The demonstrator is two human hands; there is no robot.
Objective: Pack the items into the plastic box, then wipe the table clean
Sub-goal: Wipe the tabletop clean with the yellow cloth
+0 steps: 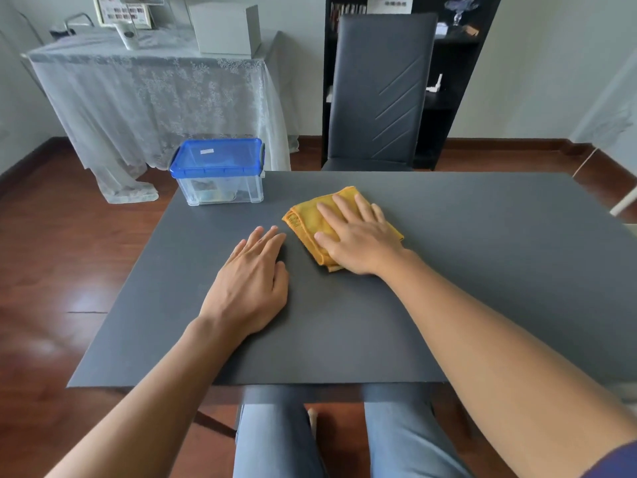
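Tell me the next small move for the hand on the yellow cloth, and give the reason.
Probably slide the yellow cloth across the bare table under the right hand, which lies flat on it. The plastic box stands lidded at the far left corner, so wiping seems to be what remains. The left hand rests flat beside it.

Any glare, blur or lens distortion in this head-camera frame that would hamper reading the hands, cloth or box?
Head view: soft, even daylight, with faint shadows under the left hand and right hand; wide-angle bending at the edges of the dark grey table; glare only on the wooden floor; folded yellow cloth and blue-lidded clear plastic box sharp.
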